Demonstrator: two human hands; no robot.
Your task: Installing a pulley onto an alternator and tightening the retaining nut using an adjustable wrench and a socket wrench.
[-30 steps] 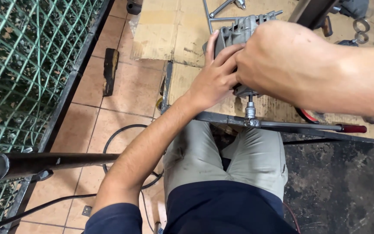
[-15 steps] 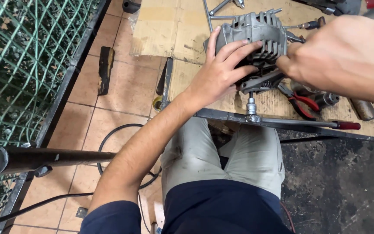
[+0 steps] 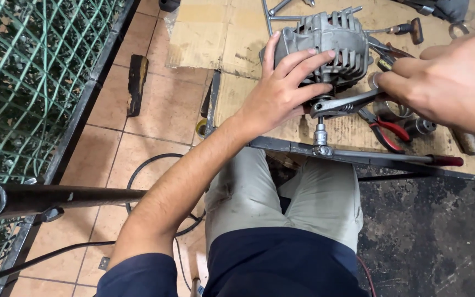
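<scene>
left hand open, palm on alternator; right hand grips wrench.

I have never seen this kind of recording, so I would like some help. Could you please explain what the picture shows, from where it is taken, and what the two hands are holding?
The picture comes from a camera worn on a person's head, looking down, so you see their own arms and knees. The left hand lies on a grey ribbed metal machine part, steadying it. The right hand grips the end of a silver wrench that reaches under that part. Both rest on a cardboard sheet spread over a low work surface. Beside them lie red-handled pliers and a few other small tools. A long bar with a red tip runs along the front edge. On the left are a tiled floor and a green wire mesh.
</scene>
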